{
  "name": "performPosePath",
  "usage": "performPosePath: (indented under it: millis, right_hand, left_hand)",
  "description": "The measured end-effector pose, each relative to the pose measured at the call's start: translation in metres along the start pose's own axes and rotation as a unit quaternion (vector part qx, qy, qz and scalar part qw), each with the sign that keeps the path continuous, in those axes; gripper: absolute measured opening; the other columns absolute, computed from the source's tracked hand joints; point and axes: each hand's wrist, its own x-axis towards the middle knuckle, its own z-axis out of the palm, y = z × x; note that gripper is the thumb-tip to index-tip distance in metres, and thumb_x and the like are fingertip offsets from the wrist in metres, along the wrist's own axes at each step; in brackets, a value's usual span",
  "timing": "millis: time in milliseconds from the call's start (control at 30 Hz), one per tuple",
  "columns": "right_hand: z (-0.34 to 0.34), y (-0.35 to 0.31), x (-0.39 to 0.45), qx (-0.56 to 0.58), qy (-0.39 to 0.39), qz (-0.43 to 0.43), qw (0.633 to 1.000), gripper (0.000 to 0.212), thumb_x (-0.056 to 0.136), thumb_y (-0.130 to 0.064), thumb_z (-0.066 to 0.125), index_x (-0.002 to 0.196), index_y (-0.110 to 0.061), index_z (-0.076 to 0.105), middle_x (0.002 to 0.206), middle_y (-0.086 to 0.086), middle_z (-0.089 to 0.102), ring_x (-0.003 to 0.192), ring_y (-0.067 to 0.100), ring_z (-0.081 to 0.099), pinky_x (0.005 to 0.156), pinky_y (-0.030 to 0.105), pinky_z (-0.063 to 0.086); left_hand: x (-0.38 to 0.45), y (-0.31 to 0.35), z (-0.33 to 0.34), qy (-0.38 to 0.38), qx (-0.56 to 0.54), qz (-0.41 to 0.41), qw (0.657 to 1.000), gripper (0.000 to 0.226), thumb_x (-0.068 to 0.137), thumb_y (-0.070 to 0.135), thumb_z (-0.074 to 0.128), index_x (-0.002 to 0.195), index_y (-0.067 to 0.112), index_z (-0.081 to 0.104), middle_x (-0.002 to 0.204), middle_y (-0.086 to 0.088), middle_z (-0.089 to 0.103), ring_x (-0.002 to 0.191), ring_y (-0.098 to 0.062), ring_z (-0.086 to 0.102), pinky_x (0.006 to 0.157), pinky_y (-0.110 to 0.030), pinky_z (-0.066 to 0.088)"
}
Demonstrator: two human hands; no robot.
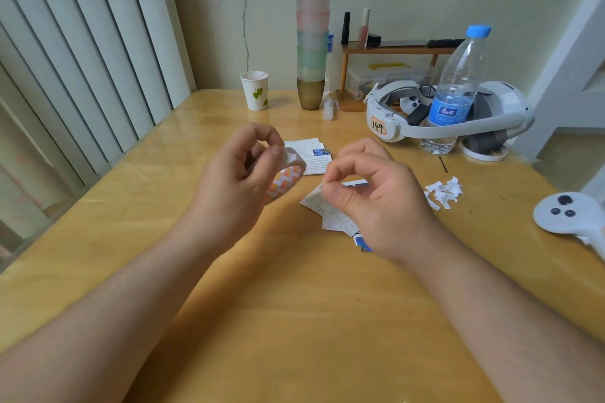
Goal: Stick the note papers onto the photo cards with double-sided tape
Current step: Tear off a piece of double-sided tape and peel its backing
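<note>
Now my left hand (240, 170) grips the tape roll (285, 178) above the bench (294, 321); my right hand (376, 203) pinches a tape bit over the notes (330, 216) at centre. More cards (312, 157) wait at twelve o'clock.

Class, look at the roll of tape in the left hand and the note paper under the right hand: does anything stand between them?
Nothing visible does. The left hand holds the tape roll above bare table; the right hand pinches the note paper just beside it.
</note>
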Motion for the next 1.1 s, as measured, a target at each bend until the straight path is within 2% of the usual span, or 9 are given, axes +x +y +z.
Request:
performPosePath:
  millis: [67, 133, 200, 333, 433, 533, 600, 733, 1100]
  right_hand:
    - [0.000, -0.003, 0.002, 0.124, 0.017, 0.090, 0.988, 0.010, 0.082, -0.020, 0.073, 0.079, -0.029, 0.076, 0.095, -0.006, 0.063, 0.092, 0.011, 0.060, 0.084, 0.027, 0.050]
    - [-0.001, -0.008, 0.004, 0.254, 0.019, 0.178, 0.950, 0.007, 0.078, -0.021, 0.073, 0.078, -0.027, 0.076, 0.087, -0.002, 0.065, 0.089, 0.015, 0.060, 0.077, 0.030, 0.049]
    - [-0.002, -0.011, 0.004, 0.332, 0.021, 0.233, 0.914, 0.007, 0.077, -0.020, 0.071, 0.078, -0.024, 0.077, 0.083, 0.001, 0.064, 0.087, 0.017, 0.061, 0.072, 0.030, 0.049]
    - [-0.001, -0.015, 0.004, 0.409, 0.011, 0.290, 0.865, 0.009, 0.078, -0.021, 0.069, 0.082, -0.021, 0.078, 0.086, 0.001, 0.063, 0.087, 0.022, 0.061, 0.073, 0.032, 0.046]
    - [0.000, -0.017, 0.003, 0.420, 0.000, 0.309, 0.853, 0.018, 0.080, -0.028, 0.063, 0.084, -0.019, 0.078, 0.089, 0.001, 0.061, 0.085, 0.022, 0.060, 0.073, 0.032, 0.044]
    - [0.000, -0.016, 0.003, 0.423, -0.007, 0.315, 0.850, 0.021, 0.078, -0.030, 0.062, 0.086, -0.019, 0.079, 0.089, 0.001, 0.060, 0.084, 0.021, 0.060, 0.072, 0.031, 0.044]
    - [0.002, -0.016, 0.003, 0.414, -0.011, 0.316, 0.854, 0.022, 0.078, -0.031, 0.061, 0.086, -0.019, 0.079, 0.089, 0.001, 0.059, 0.084, 0.021, 0.059, 0.072, 0.031, 0.043]
    - [0.002, -0.014, 0.003, 0.395, -0.006, 0.312, 0.864, 0.026, 0.076, -0.032, 0.062, 0.092, -0.018, 0.077, 0.089, 0.000, 0.058, 0.085, 0.021, 0.057, 0.072, 0.032, 0.041]
    - [0.003, -0.009, 0.003, 0.374, -0.019, 0.292, 0.880, 0.032, 0.080, -0.031, 0.063, 0.105, -0.020, 0.079, 0.101, 0.001, 0.055, 0.092, 0.022, 0.053, 0.074, 0.030, 0.042]
  left_hand:
    - [0.004, -0.002, -0.010, -0.017, 0.100, 0.010, 0.995, 0.012, 0.102, 0.022, 0.060, 0.108, 0.032, 0.063, 0.067, 0.002, 0.051, 0.059, -0.011, 0.044, 0.053, -0.024, 0.038]
    - [0.006, -0.004, -0.017, -0.068, 0.230, 0.009, 0.971, 0.046, 0.098, 0.024, 0.065, 0.138, 0.041, 0.050, 0.074, 0.006, 0.059, 0.070, -0.009, 0.055, 0.061, -0.022, 0.043]
    - [0.005, -0.005, -0.018, -0.110, 0.310, -0.016, 0.944, 0.061, 0.096, 0.026, 0.067, 0.147, 0.044, 0.038, 0.075, 0.008, 0.061, 0.072, -0.009, 0.058, 0.061, -0.026, 0.044]
    - [0.001, -0.007, -0.015, -0.196, 0.380, -0.056, 0.902, 0.036, 0.089, 0.033, 0.066, 0.120, 0.044, 0.052, 0.074, 0.009, 0.062, 0.075, -0.008, 0.058, 0.061, -0.029, 0.047]
    - [-0.001, -0.003, -0.014, -0.243, 0.354, -0.078, 0.900, 0.022, 0.082, 0.040, 0.071, 0.103, 0.044, 0.064, 0.073, 0.010, 0.061, 0.074, -0.006, 0.058, 0.065, -0.025, 0.047]
    - [-0.001, 0.001, -0.006, -0.146, 0.223, -0.058, 0.962, 0.010, 0.092, 0.034, 0.070, 0.099, 0.038, 0.077, 0.076, 0.009, 0.063, 0.074, -0.004, 0.059, 0.067, -0.022, 0.045]
    - [-0.004, 0.006, 0.003, -0.085, 0.005, -0.109, 0.990, 0.016, 0.096, 0.024, 0.067, 0.099, 0.027, 0.082, 0.077, 0.012, 0.066, 0.076, -0.006, 0.060, 0.074, -0.024, 0.046]
    - [-0.013, 0.021, 0.020, -0.067, -0.289, -0.213, 0.931, 0.030, 0.101, 0.020, 0.056, 0.094, 0.013, 0.084, 0.082, -0.001, 0.062, 0.074, -0.014, 0.054, 0.072, -0.030, 0.040]
    - [-0.017, 0.026, 0.029, -0.044, -0.407, -0.319, 0.855, 0.025, 0.096, 0.031, 0.066, 0.083, 0.016, 0.083, 0.077, 0.001, 0.060, 0.067, -0.010, 0.055, 0.072, -0.025, 0.045]
